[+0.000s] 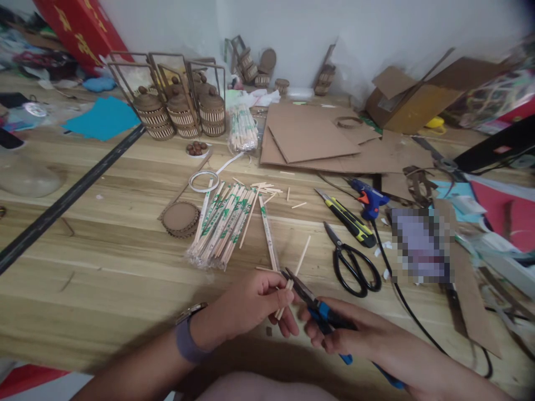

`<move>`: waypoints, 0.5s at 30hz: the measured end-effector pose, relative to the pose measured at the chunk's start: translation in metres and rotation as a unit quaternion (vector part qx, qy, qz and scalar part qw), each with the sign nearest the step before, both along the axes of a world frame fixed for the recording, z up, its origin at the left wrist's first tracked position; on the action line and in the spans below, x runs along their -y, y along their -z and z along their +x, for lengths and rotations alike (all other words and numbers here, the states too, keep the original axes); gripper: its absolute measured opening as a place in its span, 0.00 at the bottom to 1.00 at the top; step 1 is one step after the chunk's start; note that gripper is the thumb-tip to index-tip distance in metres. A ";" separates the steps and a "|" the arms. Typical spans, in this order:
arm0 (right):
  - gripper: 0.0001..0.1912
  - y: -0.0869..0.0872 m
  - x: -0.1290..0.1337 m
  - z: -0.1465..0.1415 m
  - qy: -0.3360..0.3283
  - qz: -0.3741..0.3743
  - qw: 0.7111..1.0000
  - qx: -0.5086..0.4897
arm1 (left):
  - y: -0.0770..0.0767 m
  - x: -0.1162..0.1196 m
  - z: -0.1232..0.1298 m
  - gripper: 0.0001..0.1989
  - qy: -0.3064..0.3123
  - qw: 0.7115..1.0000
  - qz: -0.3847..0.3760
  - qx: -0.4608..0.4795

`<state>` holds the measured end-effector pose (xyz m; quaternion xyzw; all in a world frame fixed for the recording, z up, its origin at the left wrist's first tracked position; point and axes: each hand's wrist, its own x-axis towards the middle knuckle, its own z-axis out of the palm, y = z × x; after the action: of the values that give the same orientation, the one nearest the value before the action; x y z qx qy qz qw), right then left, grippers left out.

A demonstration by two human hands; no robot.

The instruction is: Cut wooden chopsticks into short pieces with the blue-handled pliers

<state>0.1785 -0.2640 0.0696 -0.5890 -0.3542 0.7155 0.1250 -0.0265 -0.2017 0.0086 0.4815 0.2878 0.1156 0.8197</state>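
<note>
Between the fingers of my left hand [261, 301] are a few thin wooden sticks [304, 253], one of them slanting up to the right. My right hand [346, 328] is wrapped round the blue and black handles of a pair of pliers [307, 292]. The narrow jaws of the pliers lie against the sticks just above my left fingertips; whether they are closed on a stick I cannot tell. Just beyond my left hand lies a paper-wrapped pair of chopsticks [268, 234]. A heap of wrapped chopsticks [228, 223] spreads farther left, with short cut sticks [267, 188] behind it.
Black scissors [355, 267], a yellow utility knife [346, 217] and a blue glue gun [370, 197] with its cable lie to the right. Cardboard sheets [313, 133] are stacked behind. Small lidded baskets [181, 114] stand at the back left, near a round cardboard piece [180, 217] and tape roll [203, 181].
</note>
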 end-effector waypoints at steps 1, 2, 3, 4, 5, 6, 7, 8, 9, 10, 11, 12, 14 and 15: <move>0.17 0.001 0.000 0.000 0.002 -0.002 1.000 -0.002 | 0.000 0.000 0.000 0.18 0.000 1.000 0.001 -0.001; 0.17 0.002 0.001 0.001 0.003 -0.002 1.000 -0.005 | -0.001 -0.001 0.000 0.18 0.001 1.000 0.003 -0.002; 0.17 0.002 0.001 0.001 0.005 0.000 1.000 -0.007 | -0.001 -0.001 0.001 0.17 0.001 1.000 0.007 -0.004; 0.16 0.003 0.002 0.002 0.005 0.005 1.000 -0.010 | -0.002 -0.001 0.001 0.16 0.003 1.000 0.011 -0.007; 0.15 0.003 0.002 0.002 0.004 0.011 1.000 -0.011 | -0.003 -0.001 0.001 0.16 0.003 1.000 0.014 -0.010; 0.13 0.004 0.002 0.002 0.004 0.015 1.000 -0.010 | -0.003 -0.002 0.001 0.15 0.005 1.000 0.016 -0.012; 0.12 0.003 0.003 0.002 0.004 0.019 1.000 -0.007 | -0.003 -0.002 0.001 0.15 0.005 1.000 0.017 -0.014; 0.11 0.003 0.003 0.002 0.004 0.021 1.000 -0.005 | -0.004 -0.002 0.001 0.15 0.006 1.000 0.019 -0.016; 0.10 0.002 0.003 0.001 0.005 0.022 1.000 -0.004 | -0.004 -0.001 0.001 0.15 0.007 1.000 0.019 -0.016; 0.10 0.002 0.003 0.001 0.006 0.021 1.000 -0.003 | -0.003 -0.001 0.001 0.15 0.008 1.000 0.020 -0.015; 0.10 0.001 0.003 0.001 0.009 0.020 1.000 -0.003 | -0.003 -0.001 0.001 0.15 0.009 1.000 0.019 -0.013; 0.11 0.002 0.003 0.001 0.012 0.018 1.000 -0.003 | -0.003 -0.001 0.001 0.16 0.007 1.000 0.019 -0.009; 0.13 0.004 0.004 0.002 0.021 0.014 1.000 -0.003 | -0.003 -0.001 0.000 0.17 -0.002 1.000 0.022 -0.005; 0.14 0.006 0.006 0.004 0.023 0.019 1.000 0.001 | -0.003 -0.001 0.001 0.18 -0.011 1.000 0.026 -0.007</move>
<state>0.1823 -0.2696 0.0636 -0.5953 -0.3542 0.7049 0.1525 -0.0260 -0.2010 0.0120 0.4998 0.2964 0.1287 0.8036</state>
